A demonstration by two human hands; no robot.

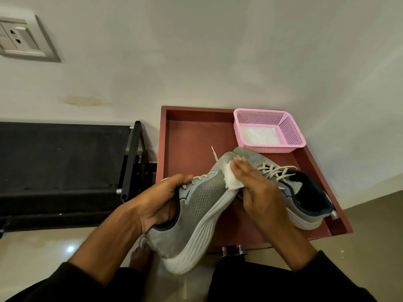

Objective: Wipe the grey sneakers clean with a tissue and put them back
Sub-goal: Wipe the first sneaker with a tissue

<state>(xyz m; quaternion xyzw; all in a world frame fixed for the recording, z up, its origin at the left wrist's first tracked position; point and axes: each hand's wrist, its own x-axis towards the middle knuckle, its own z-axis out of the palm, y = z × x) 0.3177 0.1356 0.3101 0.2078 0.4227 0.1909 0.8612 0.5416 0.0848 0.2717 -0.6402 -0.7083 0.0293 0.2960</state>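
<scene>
Left hand [159, 203] curled round the collar and heel of the held sneaker [196, 214], gripping it tilted, sole turned toward the camera, toe pointing far. Right hand [259, 188] pinching a folded white tissue [231, 177] under the thumb and pressing it with nearly straight fingers against the toe of that shoe. Step in hand judged to be wiping of the first shoe, forefoot area. Next move likely calls for dragging the tissue along the mesh and the white midsole while the left grip turns the shoe to expose unwiped faces. Upper seen as grey mesh, dark navy lining, pale laces, ribbed white sole; no obvious dirt discernible. Second sneaker [305, 192] lying on the red-brown tray [187, 136], right of the held one, partly hidden behind the right hand. Pink basket [292, 131] with more tissues at the tray's far right corner. Black rack [65, 162] to the left.
</scene>
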